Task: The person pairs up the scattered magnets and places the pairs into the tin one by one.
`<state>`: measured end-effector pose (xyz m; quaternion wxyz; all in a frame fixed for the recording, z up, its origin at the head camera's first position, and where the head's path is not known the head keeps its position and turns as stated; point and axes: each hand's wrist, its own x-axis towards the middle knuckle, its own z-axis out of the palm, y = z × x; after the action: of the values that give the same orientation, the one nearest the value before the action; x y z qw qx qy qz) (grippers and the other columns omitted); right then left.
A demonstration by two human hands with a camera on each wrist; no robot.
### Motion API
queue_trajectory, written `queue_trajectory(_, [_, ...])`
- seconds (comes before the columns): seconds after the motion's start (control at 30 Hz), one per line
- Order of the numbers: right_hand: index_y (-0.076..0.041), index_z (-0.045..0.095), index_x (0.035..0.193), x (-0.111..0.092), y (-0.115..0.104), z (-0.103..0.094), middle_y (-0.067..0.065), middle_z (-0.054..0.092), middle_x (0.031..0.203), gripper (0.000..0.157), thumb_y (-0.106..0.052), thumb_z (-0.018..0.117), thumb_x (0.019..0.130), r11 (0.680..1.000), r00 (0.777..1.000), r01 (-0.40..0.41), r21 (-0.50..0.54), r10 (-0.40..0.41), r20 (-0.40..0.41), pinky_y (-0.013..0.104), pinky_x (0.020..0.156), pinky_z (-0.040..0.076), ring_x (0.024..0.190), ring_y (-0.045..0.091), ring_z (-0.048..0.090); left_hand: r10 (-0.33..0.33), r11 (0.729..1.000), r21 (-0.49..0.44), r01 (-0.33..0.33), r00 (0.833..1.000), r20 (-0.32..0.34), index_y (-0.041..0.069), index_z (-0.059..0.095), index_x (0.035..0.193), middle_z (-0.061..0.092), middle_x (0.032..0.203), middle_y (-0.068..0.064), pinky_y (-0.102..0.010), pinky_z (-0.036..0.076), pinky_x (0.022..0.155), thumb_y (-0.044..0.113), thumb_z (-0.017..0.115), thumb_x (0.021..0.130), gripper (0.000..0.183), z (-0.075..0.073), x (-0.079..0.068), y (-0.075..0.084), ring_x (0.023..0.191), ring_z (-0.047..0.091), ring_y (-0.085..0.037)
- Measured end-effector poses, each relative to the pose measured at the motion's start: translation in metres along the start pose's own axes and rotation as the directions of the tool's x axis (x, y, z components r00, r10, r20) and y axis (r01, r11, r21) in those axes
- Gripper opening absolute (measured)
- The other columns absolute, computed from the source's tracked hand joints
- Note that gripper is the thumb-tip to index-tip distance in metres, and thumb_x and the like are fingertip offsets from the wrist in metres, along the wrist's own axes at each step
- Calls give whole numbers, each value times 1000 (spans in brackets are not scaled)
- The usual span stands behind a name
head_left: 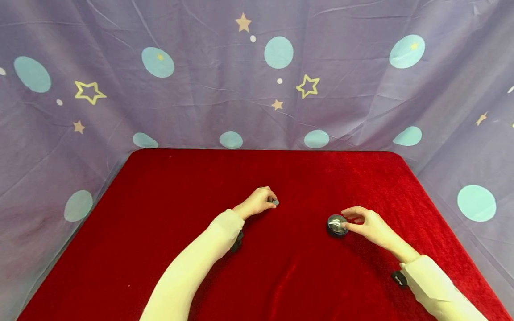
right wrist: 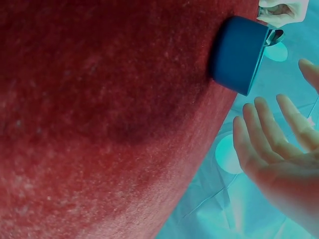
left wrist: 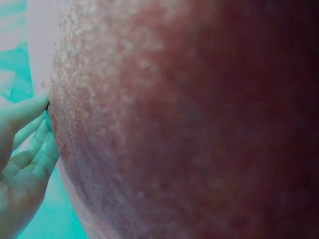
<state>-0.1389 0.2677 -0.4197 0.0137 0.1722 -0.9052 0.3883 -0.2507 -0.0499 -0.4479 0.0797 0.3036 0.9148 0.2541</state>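
Note:
Near the middle of the red cloth, my left hand pinches a small grey round piece between thumb and fingertips. In the left wrist view the left hand shows at the edge, with only a dark sliver at the thumb tip. A small dark round container with a shiny metallic top stands to the right. My right hand is beside it, its thumb overlapping the top in the head view. From the right wrist, the container looks blue with a small metal part at its rim, and the spread fingers appear apart from it.
Red plush cloth covers the table, with a wrinkle in front of the hands. Lilac curtains with stars and pale blue dots hang behind and at both sides. A black wrist device sits under the right sleeve.

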Motion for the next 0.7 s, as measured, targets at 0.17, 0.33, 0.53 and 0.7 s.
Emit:
queue_trajectory(0.17, [4, 61, 107, 0, 3, 1, 15, 65, 100, 37, -14, 73, 77, 999, 999, -36, 3, 36, 21, 32, 73, 51, 88, 26, 61, -1, 1000, 6, 1, 1000, 11, -2, 68, 99, 58, 88, -9, -26, 47, 71, 9, 67, 82, 21, 0, 0, 0, 82, 57, -20])
queue_trajectory(0.33, [7, 58, 112, -1, 7, 2, 17, 63, 104, 46, -15, 74, 75, 998, 998, -38, 41, 35, 59, 33, 73, 51, 90, 26, 60, -5, 1000, 6, 5, 1000, 23, -3, 67, 100, 58, 90, -11, -26, 48, 72, 9, 66, 82, 21, 0, 1, 0, 84, 58, -21])
queue_trajectory(0.53, [9, 55, 115, -1, 11, 4, 19, 62, 106, 51, -14, 75, 74, 995, 994, -33, 91, 23, 103, 28, 73, 52, 91, 25, 60, 6, 1000, 3, -6, 1000, 18, -4, 67, 100, 58, 92, -12, -27, 49, 73, 8, 66, 83, 20, 0, 0, 0, 85, 59, -22])
queue_trajectory(0.7, [13, 52, 116, 0, 15, 6, 24, 60, 108, 54, -11, 75, 73, 990, 992, -47, 132, 30, 126, 29, 75, 52, 93, 29, 60, 20, 1000, 0, -20, 1000, -3, -4, 67, 98, 59, 90, -12, -27, 49, 73, 7, 66, 82, 19, 0, -1, 0, 84, 59, -22])
